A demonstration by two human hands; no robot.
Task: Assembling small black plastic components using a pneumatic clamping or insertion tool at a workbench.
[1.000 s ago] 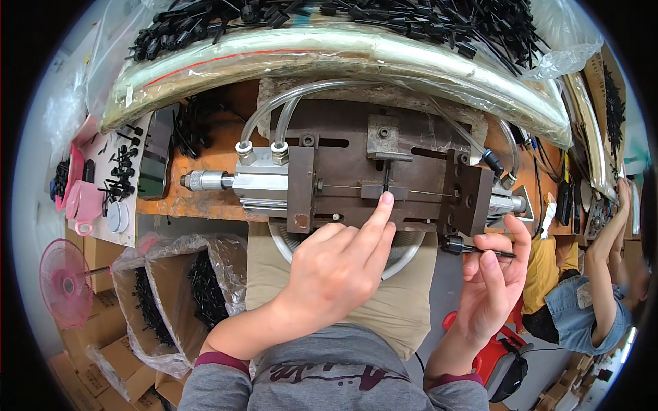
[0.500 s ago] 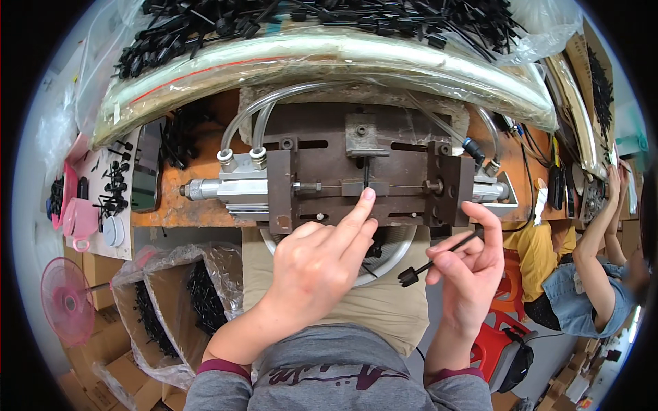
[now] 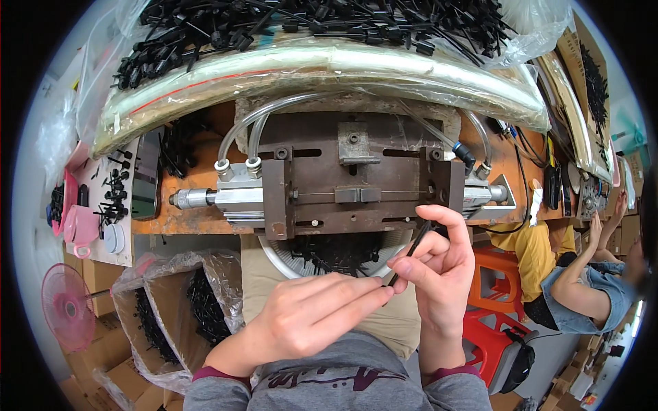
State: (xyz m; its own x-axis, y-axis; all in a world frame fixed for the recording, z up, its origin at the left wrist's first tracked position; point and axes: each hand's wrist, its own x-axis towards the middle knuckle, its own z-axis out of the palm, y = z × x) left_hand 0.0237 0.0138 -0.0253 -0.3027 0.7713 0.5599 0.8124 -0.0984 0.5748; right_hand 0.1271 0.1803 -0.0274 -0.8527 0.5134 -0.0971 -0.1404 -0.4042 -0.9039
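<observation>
My right hand (image 3: 445, 270) pinches a thin black plastic rod (image 3: 417, 241) between thumb and fingers, its upper end slanting up toward the machine. At the rod's lower end, my left hand (image 3: 319, 315) closes with straight fingers, covering the knobbed head seen earlier. Both hands meet in front of my lap. Beyond them is a brown metal clamping fixture (image 3: 315, 137), with a small grooved block (image 3: 357, 195) in its middle. Below the fixture's front edge, a white round basket (image 3: 277, 260) on my lap holds several black rods (image 3: 336, 252).
Silver air cylinders (image 3: 240, 197) with clear hoses flank the fixture. A large heap of black rods (image 3: 308, 24) lies behind on plastic-wrapped padding. Left are a pink fan (image 3: 66, 296) and a lined box (image 3: 179, 308) of parts. Right, another person (image 3: 582, 294) sits near red stools (image 3: 483, 342).
My left hand has drawn back from the fixture to the rod in my right hand. The black piece in the fixture's middle is gone from there, and the side pins have pulled outward.
</observation>
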